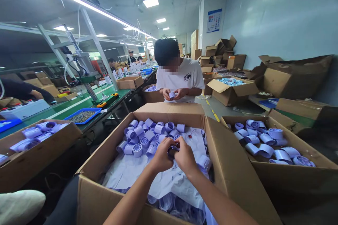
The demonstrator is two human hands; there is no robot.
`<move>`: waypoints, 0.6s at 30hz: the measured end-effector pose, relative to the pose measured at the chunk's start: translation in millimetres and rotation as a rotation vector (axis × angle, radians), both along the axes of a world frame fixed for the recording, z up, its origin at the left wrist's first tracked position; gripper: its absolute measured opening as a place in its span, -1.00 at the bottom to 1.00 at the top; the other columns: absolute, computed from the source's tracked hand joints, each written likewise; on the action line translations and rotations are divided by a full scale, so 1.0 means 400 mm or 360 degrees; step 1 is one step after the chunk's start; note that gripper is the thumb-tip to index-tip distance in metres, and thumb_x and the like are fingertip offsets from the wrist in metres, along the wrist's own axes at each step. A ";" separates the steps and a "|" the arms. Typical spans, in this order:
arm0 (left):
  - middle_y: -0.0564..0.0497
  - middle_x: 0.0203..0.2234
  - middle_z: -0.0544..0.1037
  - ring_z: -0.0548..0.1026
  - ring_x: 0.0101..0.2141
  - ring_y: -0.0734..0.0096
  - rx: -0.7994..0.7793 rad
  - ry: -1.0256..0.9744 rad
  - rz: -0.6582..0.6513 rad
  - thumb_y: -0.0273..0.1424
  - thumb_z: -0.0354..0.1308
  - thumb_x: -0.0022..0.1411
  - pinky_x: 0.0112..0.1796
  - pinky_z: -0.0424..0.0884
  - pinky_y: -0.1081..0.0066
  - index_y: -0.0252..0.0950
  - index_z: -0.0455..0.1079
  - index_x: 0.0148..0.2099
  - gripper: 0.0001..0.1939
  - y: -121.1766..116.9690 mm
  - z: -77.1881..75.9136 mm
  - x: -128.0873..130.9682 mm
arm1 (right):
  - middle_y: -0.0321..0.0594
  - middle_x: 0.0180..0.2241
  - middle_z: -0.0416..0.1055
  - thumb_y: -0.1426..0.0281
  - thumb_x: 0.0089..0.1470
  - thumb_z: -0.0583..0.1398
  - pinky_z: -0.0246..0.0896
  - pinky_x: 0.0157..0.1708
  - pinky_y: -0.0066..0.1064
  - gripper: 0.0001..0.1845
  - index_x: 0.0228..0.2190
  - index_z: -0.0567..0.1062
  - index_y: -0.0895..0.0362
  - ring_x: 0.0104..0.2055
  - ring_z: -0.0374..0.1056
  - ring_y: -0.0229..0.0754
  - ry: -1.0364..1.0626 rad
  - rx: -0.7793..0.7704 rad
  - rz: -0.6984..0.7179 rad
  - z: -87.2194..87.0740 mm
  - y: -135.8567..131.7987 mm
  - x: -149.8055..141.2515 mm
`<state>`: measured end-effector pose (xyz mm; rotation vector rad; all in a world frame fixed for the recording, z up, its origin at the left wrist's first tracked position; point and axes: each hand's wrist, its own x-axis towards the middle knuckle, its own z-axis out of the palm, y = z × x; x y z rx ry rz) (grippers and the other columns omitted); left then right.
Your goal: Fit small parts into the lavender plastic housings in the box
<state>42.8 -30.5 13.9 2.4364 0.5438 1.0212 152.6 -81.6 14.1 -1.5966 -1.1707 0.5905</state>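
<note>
Both my hands are raised over a big open cardboard box [232, 168]. My left hand [162, 155] and my right hand [185, 156] are closed together around one small dark purple round part [173, 150], fingers pinching it from both sides. Behind my hands, inside the box, lies a heap of several pale purple plastic cylinders [144, 135] on white paper sheets [132, 172]. More purple parts show under the paper near the box's near edge.
A second box of larger purple shells [266, 144] stands at right, a third [34, 135] at left. A person in a white shirt [182, 77] sits opposite, holding a purple part. A green conveyor bench [79, 102] with a blue tray [83, 115] runs at left. Cartons pile along the right wall.
</note>
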 end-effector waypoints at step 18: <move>0.01 -0.35 0.45 0.44 -0.30 0.28 -0.0090 -0.0251 0.0152 -0.67 0.02 -0.27 -0.25 0.36 0.30 -0.22 0.26 -0.25 -0.56 0.024 -0.029 0.009 | -0.31 -0.37 0.49 0.58 -0.39 0.16 0.32 -0.23 -0.34 -0.54 -0.31 0.46 0.07 -0.24 0.43 -0.12 0.0854 0.0109 0.0257 -0.040 0.074 -0.005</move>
